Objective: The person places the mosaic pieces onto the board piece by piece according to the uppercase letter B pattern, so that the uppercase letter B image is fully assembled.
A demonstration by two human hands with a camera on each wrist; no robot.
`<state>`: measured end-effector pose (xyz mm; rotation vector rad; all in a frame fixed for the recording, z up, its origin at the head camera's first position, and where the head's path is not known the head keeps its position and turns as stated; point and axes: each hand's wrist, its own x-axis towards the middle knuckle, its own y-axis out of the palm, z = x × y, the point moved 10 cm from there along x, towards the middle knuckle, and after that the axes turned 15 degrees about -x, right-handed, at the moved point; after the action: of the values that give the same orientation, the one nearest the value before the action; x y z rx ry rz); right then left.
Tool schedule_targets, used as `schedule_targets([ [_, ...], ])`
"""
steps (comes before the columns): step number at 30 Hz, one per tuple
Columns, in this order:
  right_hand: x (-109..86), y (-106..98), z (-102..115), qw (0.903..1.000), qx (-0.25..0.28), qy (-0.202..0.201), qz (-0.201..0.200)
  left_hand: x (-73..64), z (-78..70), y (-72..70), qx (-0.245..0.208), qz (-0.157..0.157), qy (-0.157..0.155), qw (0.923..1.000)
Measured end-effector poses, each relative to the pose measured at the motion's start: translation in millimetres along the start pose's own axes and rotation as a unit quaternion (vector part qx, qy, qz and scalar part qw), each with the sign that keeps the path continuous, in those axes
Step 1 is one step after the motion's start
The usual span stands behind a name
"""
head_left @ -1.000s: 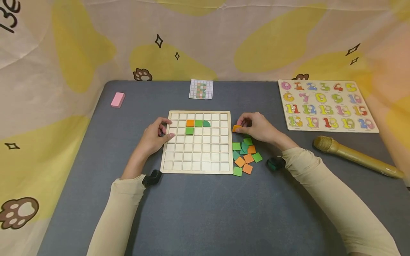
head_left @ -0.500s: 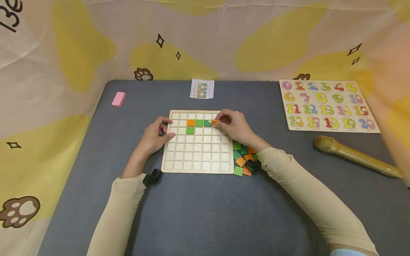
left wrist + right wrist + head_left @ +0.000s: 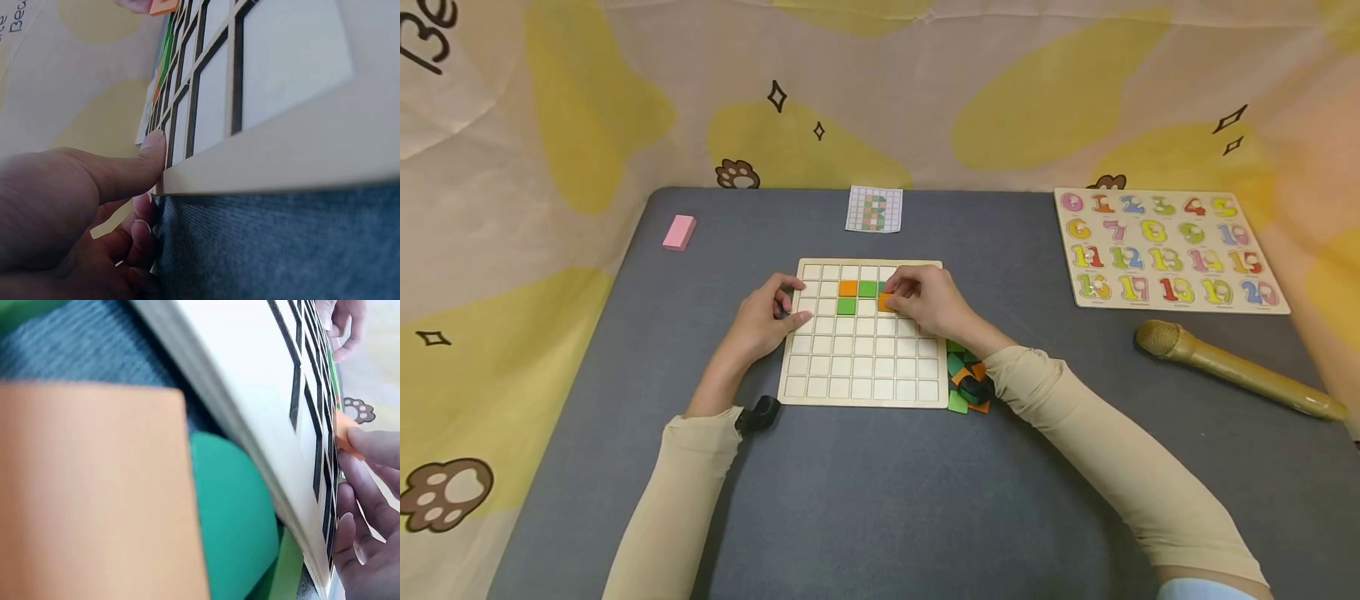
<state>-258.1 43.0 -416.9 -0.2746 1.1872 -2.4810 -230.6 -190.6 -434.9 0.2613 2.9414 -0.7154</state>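
A wooden grid board (image 3: 861,350) lies on the table. My left hand (image 3: 762,321) holds its left edge; in the left wrist view the thumb (image 3: 150,156) lies over the rim and curled fingers sit beside it. My right hand (image 3: 931,300) pinches an orange square tile (image 3: 885,302) over the second row of cells, just below a dark green rounded tile mostly hidden by the fingers. Another orange tile (image 3: 847,288) and two green tiles, one beside it (image 3: 867,289) and one below it (image 3: 846,307), sit in the grid.
Loose green and orange tiles (image 3: 957,402) lie at the board's right edge, partly under my right wrist. A printed pattern card (image 3: 874,209) lies behind the board. A pink block (image 3: 679,232) is far left; a number puzzle (image 3: 1168,250) and gold microphone (image 3: 1236,369) are right.
My right hand has carried the orange tile leftward from beside the board to over the grid, then slightly down and left to the second row. The left hand stays on the board's edge.
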Motion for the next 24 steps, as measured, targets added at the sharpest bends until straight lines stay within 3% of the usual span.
schedule_targets([
  [17, -1.4, -4, -5, 0.9972, -0.068, 0.003, 0.030, -0.7, -0.8, 0.3, -0.004, 0.002, -0.004, 1.0000],
  [24, -9.9, -17, -28, 0.9960, -0.059, 0.015, 0.065, -0.2, -0.9, 0.3, -0.004, 0.000, -0.005, 1.0000],
])
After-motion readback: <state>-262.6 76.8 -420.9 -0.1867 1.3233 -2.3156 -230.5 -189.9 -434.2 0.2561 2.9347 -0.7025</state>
